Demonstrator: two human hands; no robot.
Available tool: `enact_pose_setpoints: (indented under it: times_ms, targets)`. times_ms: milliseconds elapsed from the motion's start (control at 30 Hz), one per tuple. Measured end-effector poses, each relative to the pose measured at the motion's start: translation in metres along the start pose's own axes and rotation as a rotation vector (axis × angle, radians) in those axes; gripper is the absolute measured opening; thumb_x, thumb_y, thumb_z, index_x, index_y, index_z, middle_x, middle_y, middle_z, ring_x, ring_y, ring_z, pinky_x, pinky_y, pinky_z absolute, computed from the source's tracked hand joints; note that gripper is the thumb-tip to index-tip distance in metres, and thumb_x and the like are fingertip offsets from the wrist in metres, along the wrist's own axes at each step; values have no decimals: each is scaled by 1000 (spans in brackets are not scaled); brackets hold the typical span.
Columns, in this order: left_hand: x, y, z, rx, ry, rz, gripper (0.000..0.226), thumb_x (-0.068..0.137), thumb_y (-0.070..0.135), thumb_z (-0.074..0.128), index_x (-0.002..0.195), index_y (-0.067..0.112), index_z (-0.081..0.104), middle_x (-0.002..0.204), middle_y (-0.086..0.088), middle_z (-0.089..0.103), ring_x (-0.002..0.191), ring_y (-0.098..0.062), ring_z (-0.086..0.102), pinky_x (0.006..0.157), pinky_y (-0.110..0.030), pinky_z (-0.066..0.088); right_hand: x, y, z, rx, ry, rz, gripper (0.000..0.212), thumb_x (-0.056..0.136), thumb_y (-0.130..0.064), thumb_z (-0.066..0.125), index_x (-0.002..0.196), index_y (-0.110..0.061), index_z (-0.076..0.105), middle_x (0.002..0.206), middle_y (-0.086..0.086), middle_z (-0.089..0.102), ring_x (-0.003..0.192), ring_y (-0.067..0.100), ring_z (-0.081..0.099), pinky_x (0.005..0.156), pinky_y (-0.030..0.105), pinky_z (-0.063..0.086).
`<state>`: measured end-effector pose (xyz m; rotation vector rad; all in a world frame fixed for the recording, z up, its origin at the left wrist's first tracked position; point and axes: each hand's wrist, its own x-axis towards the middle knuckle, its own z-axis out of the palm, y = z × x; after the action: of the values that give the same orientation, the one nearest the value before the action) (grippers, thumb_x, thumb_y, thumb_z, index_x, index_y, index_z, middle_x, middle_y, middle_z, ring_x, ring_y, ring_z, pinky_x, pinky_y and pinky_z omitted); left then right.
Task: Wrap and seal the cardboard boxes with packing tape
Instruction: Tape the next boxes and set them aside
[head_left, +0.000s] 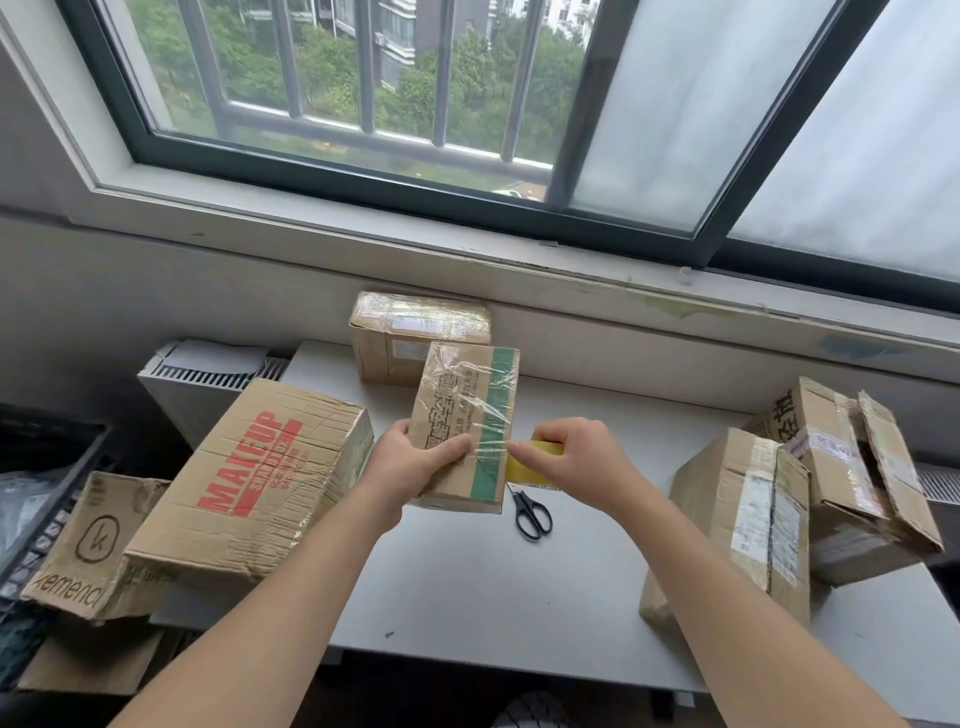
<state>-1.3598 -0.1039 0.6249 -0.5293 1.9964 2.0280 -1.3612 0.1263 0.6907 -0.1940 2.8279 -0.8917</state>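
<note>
A small box (465, 421) with a green stripe, already covered in clear tape, is held tilted over the middle of the worktop (493, 597); whether its near end rests on the surface cannot be told. It is gripped at its near left corner by the left hand (415, 462), with the thumb pressed flat on the top face. A yellowish tape roll (535, 462) is clasped in the curled fingers of the right hand (576, 457), just beside the box's right side. Black scissors (531, 512) are laid on the worktop below the roll. A taped box (410, 332) is set at the back edge, a large box (249, 483) printed MAKEUP at the left edge, and a tall box (748, 525) and an open box (852, 478) at the right edge.
</note>
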Motion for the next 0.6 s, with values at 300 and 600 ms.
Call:
enact_pose_setpoints:
  times_ms: [300, 600]
  targets:
    - [2, 2, 6, 119, 142, 46, 69, 69, 58, 89, 120, 19, 64, 106, 6, 74, 98, -15, 71, 91, -41, 60, 0, -3, 3, -82, -25, 50, 49, 90, -63, 63, 70, -18, 65, 60, -3, 56, 59, 14, 51, 54, 30, 41]
    - [7, 14, 8, 181, 156, 55, 54, 94, 70, 53, 112, 21, 66, 102, 3, 70, 95, -17, 66, 73, -35, 54, -4, -7, -32, -26, 44, 9, 57, 89, -62, 66, 58, -16, 52, 54, -3, 43, 52, 11, 38, 53, 32, 31]
